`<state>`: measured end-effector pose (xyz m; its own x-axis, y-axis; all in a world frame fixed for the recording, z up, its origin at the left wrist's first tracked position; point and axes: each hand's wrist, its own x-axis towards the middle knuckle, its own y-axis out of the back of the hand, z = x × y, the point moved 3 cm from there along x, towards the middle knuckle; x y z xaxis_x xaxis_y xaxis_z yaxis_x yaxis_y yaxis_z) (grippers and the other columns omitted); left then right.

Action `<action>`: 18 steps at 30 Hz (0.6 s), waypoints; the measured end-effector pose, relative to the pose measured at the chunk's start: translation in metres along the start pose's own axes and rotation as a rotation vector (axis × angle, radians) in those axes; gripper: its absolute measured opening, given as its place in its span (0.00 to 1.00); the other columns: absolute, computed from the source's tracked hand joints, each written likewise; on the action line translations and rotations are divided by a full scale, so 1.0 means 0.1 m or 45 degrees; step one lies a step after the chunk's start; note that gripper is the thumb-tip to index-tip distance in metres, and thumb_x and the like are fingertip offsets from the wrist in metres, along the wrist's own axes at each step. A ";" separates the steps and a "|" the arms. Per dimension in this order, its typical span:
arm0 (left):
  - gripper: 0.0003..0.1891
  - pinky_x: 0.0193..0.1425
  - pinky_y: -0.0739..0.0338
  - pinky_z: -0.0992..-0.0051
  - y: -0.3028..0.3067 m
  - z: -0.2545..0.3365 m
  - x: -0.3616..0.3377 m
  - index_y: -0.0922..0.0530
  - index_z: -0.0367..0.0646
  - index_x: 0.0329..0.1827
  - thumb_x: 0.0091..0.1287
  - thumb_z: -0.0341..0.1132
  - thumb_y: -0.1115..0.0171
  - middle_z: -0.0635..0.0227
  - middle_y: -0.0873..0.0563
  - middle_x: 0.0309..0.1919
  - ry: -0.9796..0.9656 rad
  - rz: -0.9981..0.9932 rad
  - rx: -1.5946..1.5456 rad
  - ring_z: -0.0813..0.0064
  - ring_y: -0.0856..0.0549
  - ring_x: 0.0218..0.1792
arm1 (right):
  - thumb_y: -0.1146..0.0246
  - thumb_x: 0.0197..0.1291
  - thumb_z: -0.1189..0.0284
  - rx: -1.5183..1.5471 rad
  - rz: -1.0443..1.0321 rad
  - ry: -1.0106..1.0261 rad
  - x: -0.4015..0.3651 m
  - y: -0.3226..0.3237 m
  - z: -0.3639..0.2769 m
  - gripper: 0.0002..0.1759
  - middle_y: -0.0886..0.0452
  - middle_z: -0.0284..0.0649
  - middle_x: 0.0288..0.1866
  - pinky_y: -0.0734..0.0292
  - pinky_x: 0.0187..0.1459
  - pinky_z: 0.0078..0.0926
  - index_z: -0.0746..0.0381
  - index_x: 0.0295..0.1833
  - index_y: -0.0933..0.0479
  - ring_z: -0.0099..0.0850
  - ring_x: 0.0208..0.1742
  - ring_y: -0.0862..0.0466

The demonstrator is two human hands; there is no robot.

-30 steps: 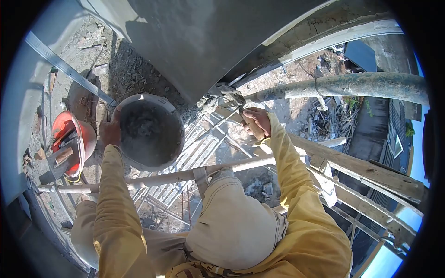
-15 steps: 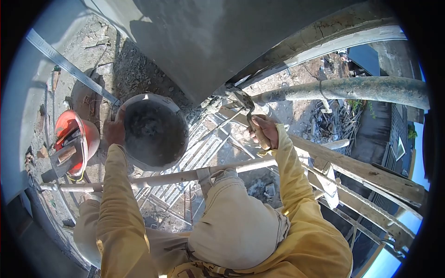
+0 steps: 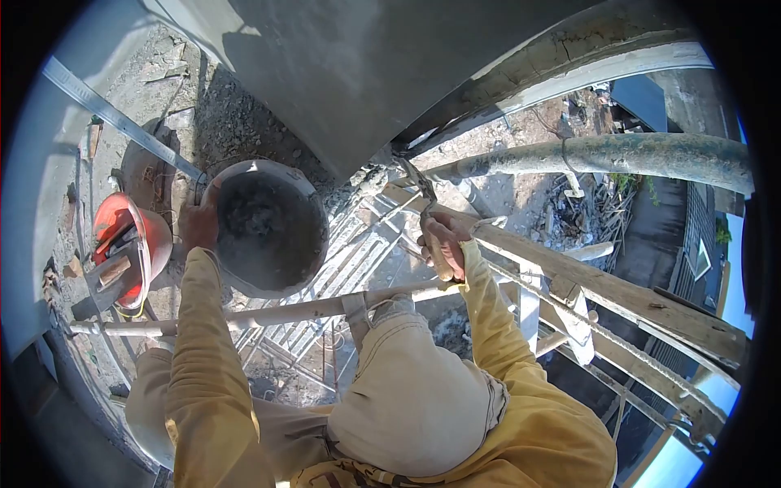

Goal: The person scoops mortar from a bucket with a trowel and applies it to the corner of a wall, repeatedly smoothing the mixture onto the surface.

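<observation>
My left hand (image 3: 198,223) is closed on the left rim of a round bucket (image 3: 260,167). Wet grey mortar (image 3: 264,232) lies inside the bucket. My right hand (image 3: 443,248) wraps round the wooden handle of a trowel (image 3: 426,189). Its metal blade points up and away from me, close to the lower edge of a smooth grey wall (image 3: 342,89), and shows nearly edge-on.
A red bucket (image 3: 159,244) holding tools stands at the left. A long metal straightedge (image 3: 122,122) slants toward the mortar bucket. A scaffold pole (image 3: 301,311) crosses before my knees. On the right are a thick pipe (image 3: 651,154) and a wooden beam (image 3: 602,281).
My right hand and the trowel have moved left and a little toward me. The blade has turned more edge-on. My left hand stays on the bucket rim.
</observation>
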<state>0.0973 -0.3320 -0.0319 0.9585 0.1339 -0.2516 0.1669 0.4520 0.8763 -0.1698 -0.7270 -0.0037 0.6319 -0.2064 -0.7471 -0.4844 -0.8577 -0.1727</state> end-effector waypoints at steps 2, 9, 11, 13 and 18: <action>0.43 0.55 0.29 0.55 0.00 0.00 0.00 0.21 0.31 0.49 0.56 0.71 0.45 0.38 0.19 0.45 0.093 -0.090 0.040 0.42 0.22 0.51 | 0.42 0.65 0.62 -0.014 -0.059 0.014 0.09 -0.06 -0.08 0.22 0.23 0.40 0.31 0.25 0.22 0.24 0.66 0.57 0.33 0.27 0.23 0.23; 0.40 0.54 0.29 0.54 0.00 -0.07 -0.02 0.21 0.33 0.47 0.57 0.69 0.44 0.39 0.19 0.43 -0.037 0.068 -0.047 0.41 0.22 0.51 | 0.44 0.66 0.62 0.125 0.099 0.021 -0.23 -0.16 -0.05 0.24 0.23 0.40 0.32 0.25 0.23 0.24 0.66 0.61 0.36 0.26 0.26 0.22; 0.40 0.54 0.29 0.54 0.02 -0.07 -0.01 0.20 0.33 0.47 0.56 0.69 0.43 0.39 0.19 0.44 -0.124 0.050 -0.065 0.41 0.22 0.51 | 0.43 0.66 0.62 0.110 0.154 0.017 -0.40 -0.22 0.01 0.25 0.23 0.40 0.31 0.26 0.23 0.22 0.66 0.61 0.36 0.26 0.24 0.22; 0.40 0.53 0.29 0.54 0.05 0.00 -0.06 0.20 0.33 0.46 0.56 0.69 0.43 0.39 0.18 0.43 -0.028 0.000 -0.076 0.41 0.21 0.50 | 0.42 0.64 0.64 0.003 0.335 0.010 -0.56 -0.19 0.17 0.26 0.23 0.42 0.31 0.27 0.22 0.22 0.66 0.62 0.37 0.26 0.23 0.23; 0.36 0.50 0.27 0.54 0.19 0.03 -0.20 0.18 0.37 0.43 0.56 0.68 0.41 0.43 0.16 0.38 0.046 0.030 -0.161 0.43 0.19 0.46 | 0.36 0.58 0.64 -0.603 0.057 0.167 -0.74 -0.07 0.47 0.30 0.18 0.45 0.36 0.23 0.34 0.26 0.62 0.63 0.35 0.31 0.31 0.19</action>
<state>0.0818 -0.3287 -0.0093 0.9526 0.1761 -0.2483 0.1121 0.5554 0.8240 -0.2412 -0.6835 0.0223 0.7022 -0.2796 -0.6548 -0.2040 -0.9601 0.1912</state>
